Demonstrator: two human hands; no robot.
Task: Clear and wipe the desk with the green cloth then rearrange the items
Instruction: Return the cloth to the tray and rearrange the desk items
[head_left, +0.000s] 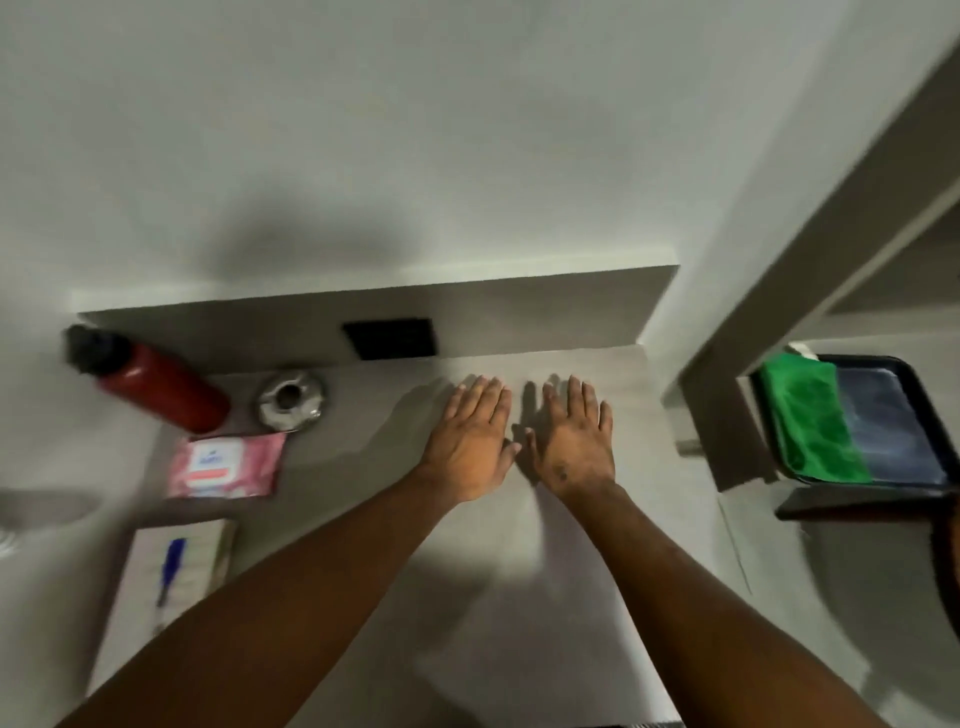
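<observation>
1. At the far left of your desk (571, 545), a red bottle (156, 387) with a dark cap leans beside the back panel.
2. Just right of it sits a round metal dish (292, 402); in front of both lies a pink wipes pack (226, 465).
3. Nearer you, a blue pen (170, 569) rests on a pale notebook (171, 587) at the desk's left edge.
4. Your left hand (470, 441) lies flat, palm down, fingers straight and holding nothing.
5. Your right hand (571, 441) lies just beside it in the same way, flat with fingers spread; the thumbs nearly meet.
6. A dark vent (389, 338) sits in the back panel beyond your hands.
7. The green cloth (810, 421) is off the desk, draped over the left part of a black tray (893, 415) at the far right, well apart from both hands.
</observation>
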